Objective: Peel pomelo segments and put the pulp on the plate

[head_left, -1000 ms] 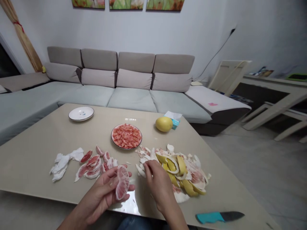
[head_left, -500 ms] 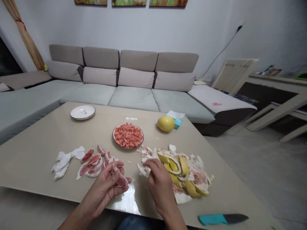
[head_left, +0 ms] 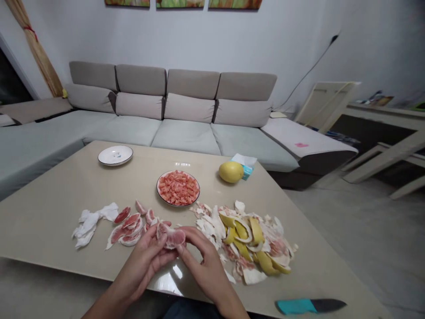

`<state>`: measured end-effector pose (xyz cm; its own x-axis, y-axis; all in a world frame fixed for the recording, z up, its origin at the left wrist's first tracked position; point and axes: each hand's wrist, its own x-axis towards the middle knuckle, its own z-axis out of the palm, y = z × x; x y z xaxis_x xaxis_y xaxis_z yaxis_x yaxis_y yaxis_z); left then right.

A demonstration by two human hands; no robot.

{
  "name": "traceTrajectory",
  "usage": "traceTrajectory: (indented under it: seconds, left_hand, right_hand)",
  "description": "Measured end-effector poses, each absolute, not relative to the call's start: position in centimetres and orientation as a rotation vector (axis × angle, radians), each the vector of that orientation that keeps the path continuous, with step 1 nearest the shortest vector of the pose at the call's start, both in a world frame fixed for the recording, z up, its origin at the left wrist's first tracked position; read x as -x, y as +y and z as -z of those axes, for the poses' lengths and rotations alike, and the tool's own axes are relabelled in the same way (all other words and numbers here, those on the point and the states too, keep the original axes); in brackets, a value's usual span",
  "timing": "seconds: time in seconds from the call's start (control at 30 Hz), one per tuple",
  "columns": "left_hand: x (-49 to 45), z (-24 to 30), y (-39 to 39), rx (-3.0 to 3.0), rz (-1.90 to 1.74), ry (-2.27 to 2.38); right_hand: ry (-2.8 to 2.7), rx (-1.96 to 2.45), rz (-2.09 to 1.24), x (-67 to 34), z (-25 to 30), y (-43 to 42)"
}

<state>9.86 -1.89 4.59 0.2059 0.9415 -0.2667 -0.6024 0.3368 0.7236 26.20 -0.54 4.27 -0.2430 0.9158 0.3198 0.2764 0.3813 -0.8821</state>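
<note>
Two hands close on one peeled pomelo segment (head_left: 171, 236) above the near half of the table (head_left: 56, 199). The left hand (head_left: 142, 257) cups it from below and the left, fingers curled around it, while the right hand (head_left: 206, 261) pinches its right end between thumb and fingers. Just left lie pink pomelo pieces (head_left: 128, 228), then crumpled tissue (head_left: 91, 223). Just right sits a heap of yellow peel (head_left: 247, 243) with white pith. Beyond the hands is a plate of chopped flesh (head_left: 157, 189), with a small white plate (head_left: 115, 155) toward the far left edge. A whole pomelo (head_left: 231, 172) sits beside a tissue box (head_left: 247, 173) near the far edge. A teal-handled knife (head_left: 310, 305) lies at the near right edge.
</note>
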Motion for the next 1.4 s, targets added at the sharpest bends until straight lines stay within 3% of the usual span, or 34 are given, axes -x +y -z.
traceTrajectory:
  seconds: [0.27, 0.5, 0.6, 1.1, 1.4]
  left_hand:
    - [-9.6, -4.0, -1.9, -0.788, -1.156, 0.851]
    - [-9.7, -3.7, -2.0, -0.920, -1.159, 0.976]
    - [-10.1, -3.5, -2.2, -0.941, -1.123, 1.002]
    - [-10.1, -3.2, -2.0, -0.957, -1.082, 0.959]
    - [-9.3, -3.2, -2.6, -0.846, -1.106, 0.920]
  right_hand:
    - [-1.567, 1.023, -1.015, -26.1, -4.0, -0.6]
    - [-1.665, 1.035, -0.391, -25.9, -4.2, -1.3]
    - [-1.734, 1.003, -0.296, -25.7, -4.7, -1.6]
    - [-1.707, 1.044, -0.524, -26.3, -4.7, -1.4]
    - [-1.468, 1.318, -0.670, -28.3, -4.0, 0.4]
